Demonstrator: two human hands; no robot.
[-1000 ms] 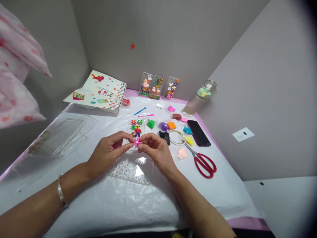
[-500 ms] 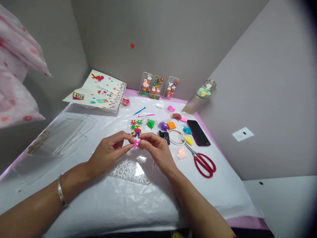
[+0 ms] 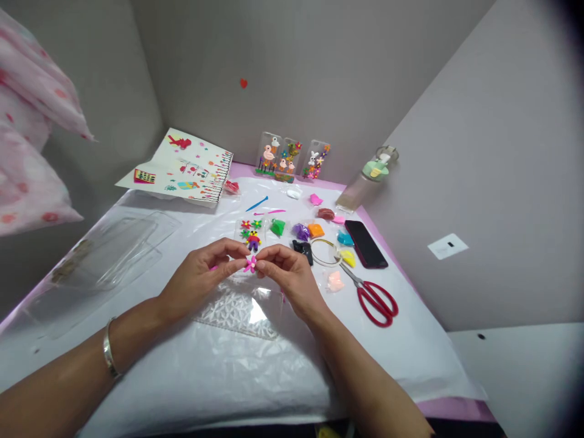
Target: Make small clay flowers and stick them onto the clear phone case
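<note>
A small pink clay flower (image 3: pixel 250 264) with a pale centre is pinched between my two hands. The fingertips of my left hand (image 3: pixel 212 267) grip its left side, and a bit of pink shows behind that thumb. On the flower's right side my right hand (image 3: pixel 287 272) closes thumb and finger. Below them lies a clear patterned plastic sheet (image 3: pixel 241 313). Just beyond my fingers a clear phone case (image 3: pixel 238 230) carries small clay flowers and a colourful clay figure (image 3: pixel 253 240); its near part is hidden by my hands.
Several wrapped clay lumps, among them a green one (image 3: pixel 277 227), lie beyond my right hand. Red-handled scissors (image 3: pixel 378 304), a tape ring (image 3: pixel 325 252) and a phone (image 3: pixel 365 244) are at right. Clear cases (image 3: pixel 114 255) lie left; a bottle (image 3: pixel 365 182) and decorated cases (image 3: pixel 292 159) stand behind.
The pink flower has turned slightly between my fingertips. My left fingers have shifted a little over it; the things on the table stay put.
</note>
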